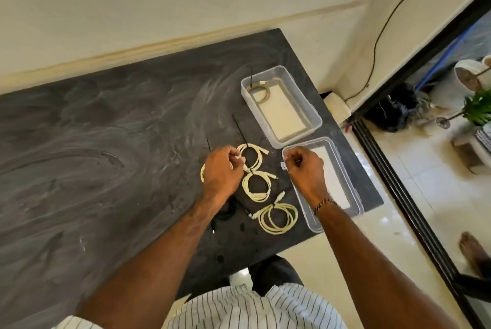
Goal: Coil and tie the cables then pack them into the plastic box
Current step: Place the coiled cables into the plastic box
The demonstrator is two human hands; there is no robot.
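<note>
Left hand pinching a coiled cream cable on the dark table, plastic box beyond.

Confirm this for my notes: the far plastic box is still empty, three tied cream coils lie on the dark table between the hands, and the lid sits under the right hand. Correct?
Not quite. In the head view the far plastic box is not empty: one tied coil already lies in its far corner. The rest stands: three cream coils lie on the dark table between the hands, and the lid sits under the right hand.
</note>
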